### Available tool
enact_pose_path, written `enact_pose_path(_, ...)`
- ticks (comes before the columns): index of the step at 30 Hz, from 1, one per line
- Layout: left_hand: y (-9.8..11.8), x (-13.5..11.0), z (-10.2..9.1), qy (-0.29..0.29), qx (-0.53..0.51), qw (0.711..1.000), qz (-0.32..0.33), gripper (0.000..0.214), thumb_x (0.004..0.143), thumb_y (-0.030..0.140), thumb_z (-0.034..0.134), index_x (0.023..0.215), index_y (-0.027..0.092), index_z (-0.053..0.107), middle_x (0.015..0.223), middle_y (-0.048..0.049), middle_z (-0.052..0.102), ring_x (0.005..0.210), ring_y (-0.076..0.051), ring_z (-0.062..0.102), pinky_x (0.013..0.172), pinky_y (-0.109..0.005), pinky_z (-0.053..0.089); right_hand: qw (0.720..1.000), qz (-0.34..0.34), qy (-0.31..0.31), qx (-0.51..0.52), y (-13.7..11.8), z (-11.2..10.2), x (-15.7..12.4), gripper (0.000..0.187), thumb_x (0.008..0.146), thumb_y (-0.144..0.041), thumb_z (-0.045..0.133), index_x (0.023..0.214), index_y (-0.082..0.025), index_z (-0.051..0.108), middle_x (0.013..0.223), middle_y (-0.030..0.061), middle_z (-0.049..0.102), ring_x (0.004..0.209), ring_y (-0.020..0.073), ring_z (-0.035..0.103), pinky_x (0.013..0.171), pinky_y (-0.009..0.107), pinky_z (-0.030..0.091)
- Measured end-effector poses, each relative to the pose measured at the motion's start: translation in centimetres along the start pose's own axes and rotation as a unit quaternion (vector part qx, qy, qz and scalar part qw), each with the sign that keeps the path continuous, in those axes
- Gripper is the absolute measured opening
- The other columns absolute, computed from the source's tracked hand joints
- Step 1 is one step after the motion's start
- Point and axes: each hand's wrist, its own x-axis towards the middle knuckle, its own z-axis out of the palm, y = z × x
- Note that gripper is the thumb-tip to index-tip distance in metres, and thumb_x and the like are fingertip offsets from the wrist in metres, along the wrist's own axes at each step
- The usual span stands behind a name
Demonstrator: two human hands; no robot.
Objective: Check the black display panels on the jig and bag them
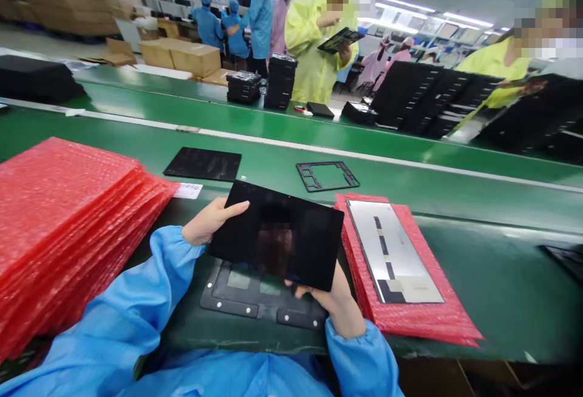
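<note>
Both my hands hold a black tablet screen (300,227), tilted with its glossy face toward me. My left hand (212,220) grips its left edge, thumb on the front. My right hand (334,300) supports the lower right corner from beneath; some of its fingers are hidden behind the panel. Under the screen, a dark fixture plate (264,309) with several white dots lies on the bench, partly covered. To the right, a silver-backed screen panel (401,257) rests on red bubble-wrap bags (455,318). Beyond my hands lie a black panel (203,163) and a black open frame (328,176).
A tall pile of red bubble-wrap bags (68,203) stands at the left. A white strip (255,140) runs along the green bench (483,251). Stacks of black parts (281,81) line the far side, where a person in yellow (314,39) holds a panel. Cardboard boxes (191,57) stand behind.
</note>
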Motion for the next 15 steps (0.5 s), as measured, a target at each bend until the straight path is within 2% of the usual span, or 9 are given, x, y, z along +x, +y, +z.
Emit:
enact_pose_path(2,-0.2,0.3,0.4,0.000,0.000,1.000,-0.010,0.039,0.074,0.051,0.069,0.079,0.012,0.071,0.071,-0.0071,0.072,0.063,-0.019,0.067,0.057,-0.025,0.050,0.993,-0.073,0.086,0.020,0.3,0.0,0.2,0.054,0.077,-0.064,0.057,0.115,-0.026,0.067,0.105,0.0065,0.073,0.100,0.0283,0.067,0.078,0.042,0.058)
enact_pose_path(5,-0.5,0.8,0.7,-0.005,0.006,1.000,-0.021,0.040,0.074,0.052,0.069,0.079,0.012,0.071,0.070,-0.0072,0.072,0.064,-0.020,0.067,0.058,-0.026,0.051,0.985,-0.099,0.133,0.039,0.4,-0.2,0.2,0.055,0.076,-0.060,0.062,0.122,-0.030,0.062,0.112,0.0023,0.071,0.114,0.0263,0.060,0.095,0.043,0.051)
enact_pose_path(8,-0.6,1.3,0.8,-0.025,0.014,0.999,-0.026,0.040,0.073,0.052,0.070,0.080,0.012,0.071,0.071,-0.0078,0.072,0.065,-0.021,0.068,0.059,-0.028,0.051,0.975,-0.117,0.179,0.067,0.5,-0.2,-0.3,0.054,0.076,-0.048,0.069,0.125,-0.028,0.060,0.113,0.0035,0.070,0.116,0.0265,0.059,0.100,0.045,0.047)
enact_pose_path(10,-0.4,1.9,0.6,-0.051,-0.007,0.998,-0.033,0.043,0.072,0.056,0.068,0.081,0.014,0.071,0.073,-0.0083,0.072,0.067,-0.022,0.068,0.061,-0.029,0.052,0.970,-0.130,0.186,0.089,0.6,-0.1,-0.6,0.054,0.076,-0.037,0.072,0.127,-0.026,0.059,0.113,0.0044,0.071,0.115,0.0261,0.060,0.101,0.045,0.047)
enact_pose_path(13,0.6,4.0,0.2,-0.116,-0.071,0.989,-0.048,0.063,0.074,0.073,0.051,0.085,0.015,0.071,0.075,-0.0107,0.073,0.071,-0.025,0.068,0.066,-0.036,0.054,0.967,-0.144,0.168,0.124,0.8,-0.1,-0.6,0.055,0.076,-0.028,0.074,0.128,-0.025,0.058,0.112,0.0048,0.071,0.110,0.0252,0.064,0.100,0.043,0.047)
enact_pose_path(15,1.5,6.6,0.3,-0.137,-0.026,0.990,-0.039,0.074,0.076,0.079,0.037,0.091,0.014,0.071,0.077,-0.0128,0.072,0.071,-0.027,0.068,0.066,-0.039,0.054,0.966,-0.136,0.163,0.148,0.8,-0.2,-0.4,0.053,0.076,-0.026,0.074,0.127,-0.024,0.059,0.110,0.0051,0.072,0.105,0.0248,0.066,0.097,0.042,0.049)
